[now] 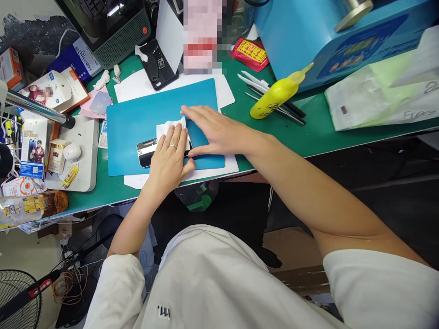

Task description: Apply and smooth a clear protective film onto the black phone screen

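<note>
We look down on a green-topped table (298, 128) with a rectangular blue mat (126, 128) laid over white paper sheets (227, 93). On the mat, towards its near edge, lies a dark, glossy, round-cornered phone (147, 159), partly hidden under a thin white wipe (163, 130). We see the left hand (169, 153) flat upon the wipe and phone, its fingers straight and close together. The right hand (217, 130) has thumb and fingers spread wide around the phone's right end; whether the thumb touches it, we cannot tell. Beyond the mat we find a black, flat phone-shaped part (159, 68) and a dark-screened monitor in a grey housing (116, 34). To the right, a yellow plastic squeeze bottle (274, 97) lies across slim tools, near a large blue boxy machine (291, 41). Printed cardboard boxes (34, 141) crowd the left, with a clear plastic bottle of amber drink (32, 206) at the table's edge. Below, we notice a black wire-caged fan (18, 297) beside tangled orange cables (70, 285).
</note>
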The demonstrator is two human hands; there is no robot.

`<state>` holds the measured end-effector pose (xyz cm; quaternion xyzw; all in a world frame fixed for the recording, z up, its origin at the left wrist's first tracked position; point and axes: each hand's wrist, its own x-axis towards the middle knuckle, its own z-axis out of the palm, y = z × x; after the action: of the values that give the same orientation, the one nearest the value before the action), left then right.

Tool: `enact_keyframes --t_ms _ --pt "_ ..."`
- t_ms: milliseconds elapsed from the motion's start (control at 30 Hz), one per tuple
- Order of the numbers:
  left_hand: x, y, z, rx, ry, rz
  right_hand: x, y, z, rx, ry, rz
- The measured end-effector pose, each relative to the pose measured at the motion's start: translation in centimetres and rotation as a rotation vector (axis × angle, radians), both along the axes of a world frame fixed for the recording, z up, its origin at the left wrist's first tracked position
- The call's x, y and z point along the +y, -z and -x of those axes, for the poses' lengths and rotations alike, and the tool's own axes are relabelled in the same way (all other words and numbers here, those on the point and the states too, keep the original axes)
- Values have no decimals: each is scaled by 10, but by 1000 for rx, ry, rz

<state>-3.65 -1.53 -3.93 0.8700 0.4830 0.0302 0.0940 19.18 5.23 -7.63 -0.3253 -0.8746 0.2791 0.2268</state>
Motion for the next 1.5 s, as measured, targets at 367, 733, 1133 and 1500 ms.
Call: enact_keyframes --t_ms 367,733,1133,1500 --pt "-25 -4 21 38 -37 -47 -2 -8 3 -62 -6 4" --pt "-18 3 -4 20 -51 -25 -1 -6 3 13 -1 -8" --pt "-30 6 -18 27 -141 -78 -2 -8 0 46 -3 60" --pt "-51 2 -13 26 -128 -89 -3 -9 3 0 -6 5"
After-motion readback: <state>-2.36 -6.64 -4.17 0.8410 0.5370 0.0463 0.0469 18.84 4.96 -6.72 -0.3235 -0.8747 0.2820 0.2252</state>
